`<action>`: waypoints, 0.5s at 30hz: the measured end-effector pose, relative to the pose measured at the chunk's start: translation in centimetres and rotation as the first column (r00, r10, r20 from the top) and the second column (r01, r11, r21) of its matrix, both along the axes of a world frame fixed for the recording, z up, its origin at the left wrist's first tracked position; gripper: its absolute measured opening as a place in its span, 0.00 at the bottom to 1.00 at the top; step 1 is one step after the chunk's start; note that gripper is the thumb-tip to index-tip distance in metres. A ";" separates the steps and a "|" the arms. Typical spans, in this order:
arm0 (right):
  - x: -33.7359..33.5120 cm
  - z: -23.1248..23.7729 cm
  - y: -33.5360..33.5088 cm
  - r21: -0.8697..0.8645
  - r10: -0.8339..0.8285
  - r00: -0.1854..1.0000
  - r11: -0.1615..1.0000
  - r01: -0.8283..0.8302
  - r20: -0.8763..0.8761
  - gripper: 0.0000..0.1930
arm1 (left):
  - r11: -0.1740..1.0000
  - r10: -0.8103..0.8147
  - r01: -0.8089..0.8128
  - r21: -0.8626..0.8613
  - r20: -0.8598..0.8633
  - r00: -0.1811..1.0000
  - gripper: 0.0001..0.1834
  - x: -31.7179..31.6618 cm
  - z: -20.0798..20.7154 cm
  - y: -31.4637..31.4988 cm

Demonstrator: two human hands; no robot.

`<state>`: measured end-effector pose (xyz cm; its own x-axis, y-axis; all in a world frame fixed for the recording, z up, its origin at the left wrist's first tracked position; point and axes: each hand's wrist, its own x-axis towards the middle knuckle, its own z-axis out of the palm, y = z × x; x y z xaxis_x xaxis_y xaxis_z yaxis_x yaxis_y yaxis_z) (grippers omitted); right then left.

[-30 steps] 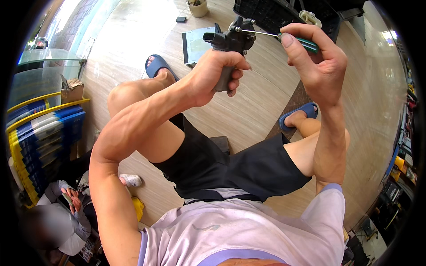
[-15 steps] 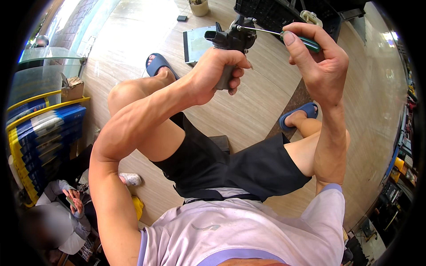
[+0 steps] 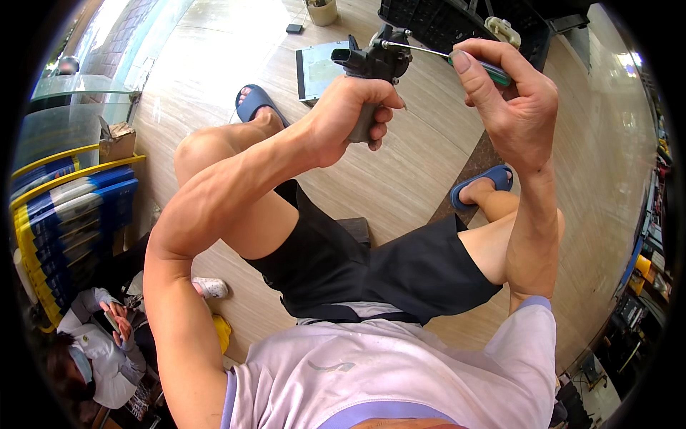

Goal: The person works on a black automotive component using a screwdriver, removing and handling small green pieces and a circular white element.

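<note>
A seated person's left hand (image 3: 350, 118) grasps a dark mechanical part (image 3: 373, 61) held up over the far floor, while the right hand (image 3: 511, 107), fingers clenched, drives a green-handled screwdriver (image 3: 457, 57) into its right side.

The left hand (image 3: 350, 118) covers the lower grip of the black mechanical part (image 3: 371, 61), so its shape there cannot be told. The right hand (image 3: 511, 107) hides most of the screwdriver's green handle (image 3: 500, 74); where its tip meets the part is too small to make out. The black crate (image 3: 443, 21) is cut off by the top edge. A seated person (image 3: 93, 350) at lower left is partly lost in the dark rim.
</note>
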<state>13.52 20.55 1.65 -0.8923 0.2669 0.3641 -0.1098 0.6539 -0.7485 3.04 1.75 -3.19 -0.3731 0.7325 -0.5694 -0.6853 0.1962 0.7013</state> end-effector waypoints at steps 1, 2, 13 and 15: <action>0.0 0.0 0.0 -0.001 0.001 1.000 1.000 -0.001 0.000 0.10 | 1.000 0.001 -0.001 -0.001 0.001 1.000 0.09 0.0 0.0 0.0; -0.1 -0.1 0.0 0.005 0.005 1.000 1.000 -0.005 -0.010 0.10 | 1.000 0.003 -0.003 -0.003 0.002 1.000 0.09 0.0 0.0 0.0; -0.3 0.3 0.1 0.121 0.009 0.994 0.993 0.004 -0.105 0.06 | 0.999 0.031 -0.031 0.012 -0.009 0.999 0.09 -0.2 0.6 -0.2; -0.4 0.2 -0.1 0.127 0.021 0.992 0.992 -0.005 -0.128 0.05 | 0.999 0.035 -0.035 0.006 -0.011 0.999 0.09 -0.2 0.6 -0.2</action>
